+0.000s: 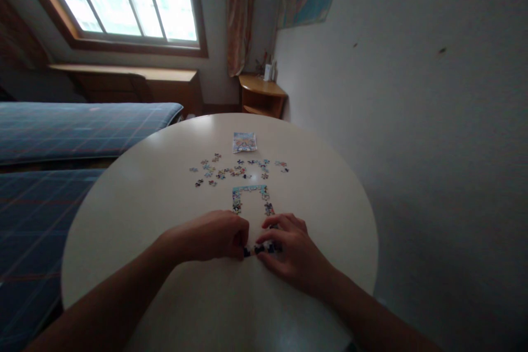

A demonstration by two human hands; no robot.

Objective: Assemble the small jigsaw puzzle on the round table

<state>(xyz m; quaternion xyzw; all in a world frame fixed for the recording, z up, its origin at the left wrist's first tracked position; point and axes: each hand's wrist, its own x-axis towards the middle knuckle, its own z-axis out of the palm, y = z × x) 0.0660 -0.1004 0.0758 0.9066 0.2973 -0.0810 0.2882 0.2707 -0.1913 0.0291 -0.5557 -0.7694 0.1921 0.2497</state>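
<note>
- My two forearms (119,291) came in from the bottom corners, nearest the camera, over the near part of the round, pale desk (322,187).
- Left hand (223,234): fingers curled in, tips down by the lower left corner of the puzzle border, a dark corner bit (246,252) just beside them. Couldn't tell if I was pinching it, tips hidden.
- Right hand (291,242): fingers bent and parted over the lower right of the border, thumb and forefinger a little apart with a dark piece (259,249) showing between the tips. Couldn't tell if it was gripped or only touched.
- Puzzle border lay flat on the desk, in front of and partly under my hands: light blue top strip (250,189), multicoloured left column (236,201), right column (269,209) running down under my right fingers, dark pieces along the bottom. Inside was bare desk top.
- Loose pieces (231,172) lay scattered in a wide band beyond the top strip, apart from it; some touched or overlapped, a few sat alone at either end.
- Small printed packet (245,142) lay flat past the loose pieces, near the far edge.
- Plaid mattress (82,126) was left of the desk; a bright window (132,0) was behind, a patterned curtain (239,22) beside it.
- Corner shelf (259,85) stood past the desk, small items on top, too blurred to name.
</note>
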